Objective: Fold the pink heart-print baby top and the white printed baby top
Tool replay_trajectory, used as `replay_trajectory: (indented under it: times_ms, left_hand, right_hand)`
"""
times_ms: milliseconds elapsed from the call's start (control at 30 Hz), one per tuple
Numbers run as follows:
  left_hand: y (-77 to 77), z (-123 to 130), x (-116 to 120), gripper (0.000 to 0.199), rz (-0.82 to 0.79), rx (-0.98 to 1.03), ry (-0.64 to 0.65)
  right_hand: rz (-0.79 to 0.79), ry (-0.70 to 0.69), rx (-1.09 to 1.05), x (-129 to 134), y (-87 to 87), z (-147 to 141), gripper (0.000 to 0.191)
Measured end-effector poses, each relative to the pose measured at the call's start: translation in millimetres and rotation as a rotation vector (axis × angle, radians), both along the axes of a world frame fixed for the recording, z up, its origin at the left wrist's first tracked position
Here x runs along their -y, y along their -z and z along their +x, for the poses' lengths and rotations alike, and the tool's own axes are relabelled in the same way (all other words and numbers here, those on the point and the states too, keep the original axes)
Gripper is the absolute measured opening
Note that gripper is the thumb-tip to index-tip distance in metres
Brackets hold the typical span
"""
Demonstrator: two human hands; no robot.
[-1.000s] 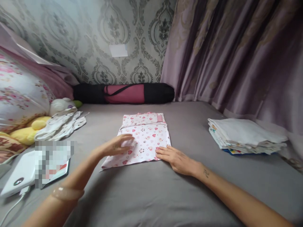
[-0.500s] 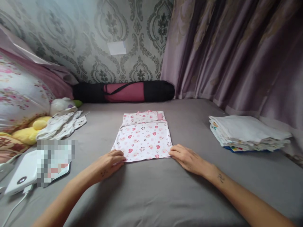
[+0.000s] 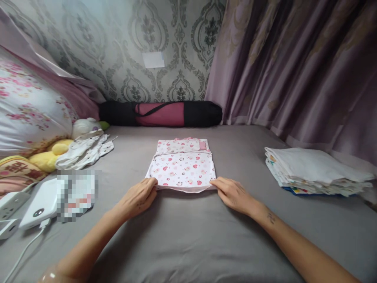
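Observation:
In the head view, a white cloth (image 3: 182, 169) printed with red hearts and small figures lies in front of me. Its far end is folded over into a band, with a small pink patch at the right. My left hand (image 3: 141, 195) pinches the near left corner. At the near right corner, my right hand (image 3: 232, 193) has its fingers closed on the cloth too. Between the hands the near edge is lifted off the bed and sags slightly, showing a pale pink underside. My thumbs are largely hidden.
On the right lies a stack of folded white cloths (image 3: 315, 169). A power bank (image 3: 43, 202) with a cable, a power strip (image 3: 11, 204) and a blurred object are at left, below plush toys and a crumpled white garment (image 3: 84, 149). A black-and-maroon bag (image 3: 161, 114) lies along the wall.
The near edge of the cloth has risen from the bed and moved slightly away from me, with both hands holding its corners. The whole view has shifted a little.

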State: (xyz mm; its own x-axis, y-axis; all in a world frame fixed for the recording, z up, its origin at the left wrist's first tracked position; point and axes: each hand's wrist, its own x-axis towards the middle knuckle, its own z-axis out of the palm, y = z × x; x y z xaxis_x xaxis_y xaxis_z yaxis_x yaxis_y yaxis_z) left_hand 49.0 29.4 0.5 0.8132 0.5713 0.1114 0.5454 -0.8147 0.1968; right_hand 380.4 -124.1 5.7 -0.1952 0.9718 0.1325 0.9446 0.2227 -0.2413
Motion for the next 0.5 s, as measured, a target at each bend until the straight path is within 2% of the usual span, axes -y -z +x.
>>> replay_trajectory:
  times_ms: [133, 300, 433, 500]
  left_hand:
    - [4.1, -2.8, -3.2, 0.029, -0.019, 0.010, 0.034]
    - [2.2, -14.0, -9.5, 0.023, -0.062, 0.033, 0.192]
    - [10.7, -28.3, -19.1, 0.030, -0.022, 0.103, 0.281]
    - [16.0, -35.5, -22.2, 0.036, -0.005, 0.149, 0.284]
  right_hand:
    - [-0.043, 0.035, -0.036, -1.3, -1.7, -3.8, 0.033]
    - [-0.056, -0.004, -0.023, -1.0, -3.8, -5.5, 0.026]
    - [0.047, -0.076, 0.004, -3.4, 3.7, -0.9, 0.026]
    - [0.122, -0.116, -0.002, -4.0, 8.7, 2.5, 0.029]
